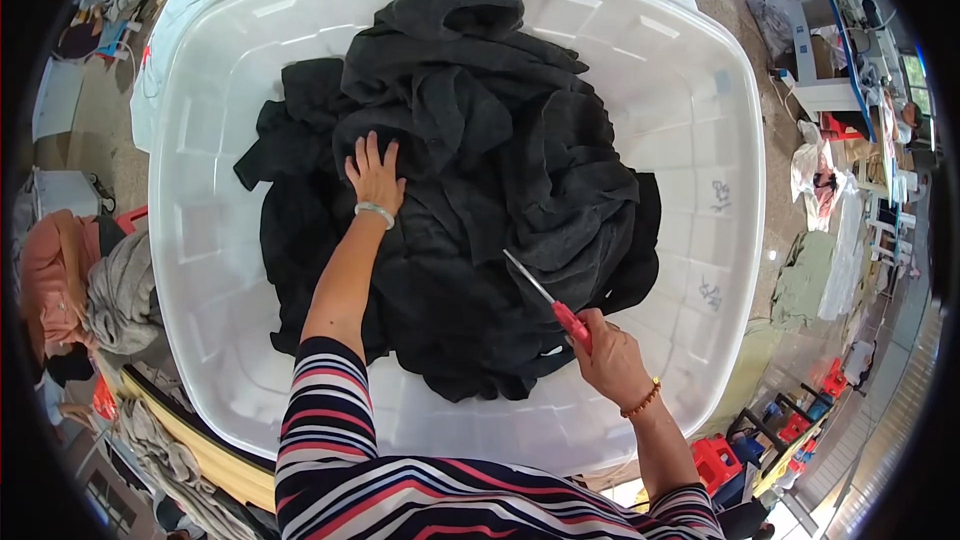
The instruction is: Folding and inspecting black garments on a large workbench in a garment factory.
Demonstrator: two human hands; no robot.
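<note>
A heap of black cloth, seemingly garments, lies in a large white plastic tub. My left hand rests on the heap left of its middle, fingers spread and pointing away from me; a pale bangle circles that wrist. In my right hand, at the near right of the heap, is a red-handled tool with a slim metal shaft. Its tip points up and left, over the cloth. Whether it is scissors or a screwdriver I cannot tell, since my fingers cover part of the handle.
The tub's high rim surrounds the heap. Left of it, a person in a salmon top is beside grey cloth. Red stools stand at the near right. Work tables and green cloth lie farther right.
</note>
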